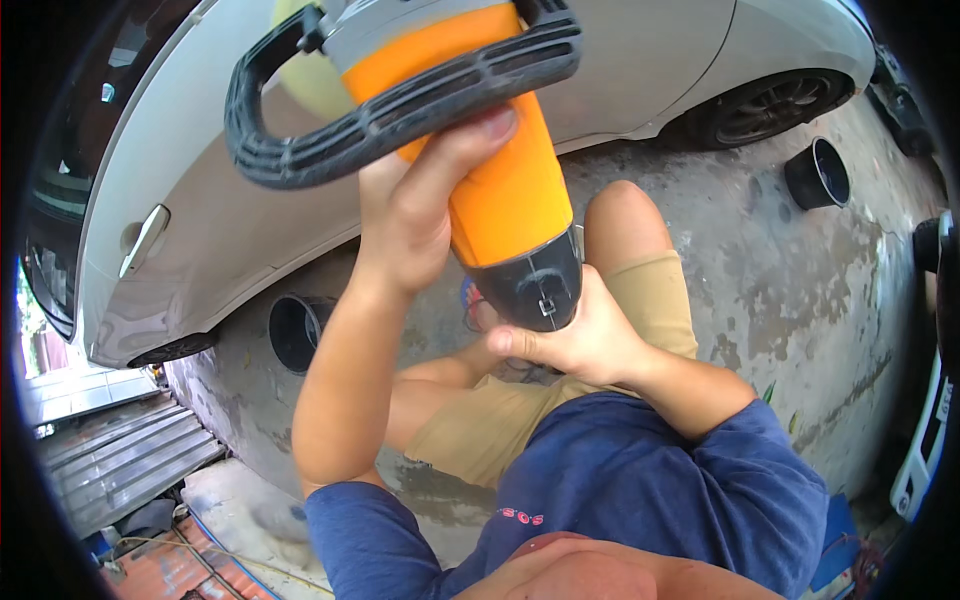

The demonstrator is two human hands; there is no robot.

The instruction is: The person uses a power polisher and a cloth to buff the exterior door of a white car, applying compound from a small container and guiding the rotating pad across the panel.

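Note:
An orange and black car polisher [515, 205] is held up against the side of a light-coloured car [630, 60]. My left hand [420, 205] wraps round its orange body, the thumb lying across the top just below the black loop handle [400, 120]. At the black rear end, my right hand [590, 335] is closed on the tool, with part of its grip hidden beneath. A pale yellow pad [318, 88] shows partly behind the loop handle, at the car's panel. Whether the pad is spinning cannot be told.
One black bucket [292, 335] stands by the car at the left, another black bucket [818, 175] at the right near a wheel [765, 110]. Corrugated metal sheeting [130, 450] and a cable lie at lower left. Another vehicle's bumper [920, 440] edges the right side.

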